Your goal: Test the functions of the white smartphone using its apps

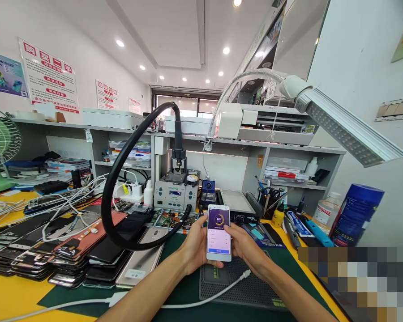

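A white smartphone (218,255) stands nearly upright in the middle of the view, its lit screen showing a purple top with a ring reading about 60 and a list below. My left hand (195,246) is closed around its left side and lower back, fingertips showing under the bottom edge. On the other side, my right hand (246,246) grips the phone's right edge with the thumb over the screen; its other fingers are mostly hidden. Below the hands lies a dark textured work mat (231,290), with a white cable (204,304) and its free plug across it.
Stacked phones and phone parts (67,250) cover the left of the bench. A thick black hose (105,192) arches from a hot-air rework station (175,194). Right stand a tool holder (272,197), a bottle (327,208) and a blue canister (357,214). An LED lamp (349,125) hangs overhead.
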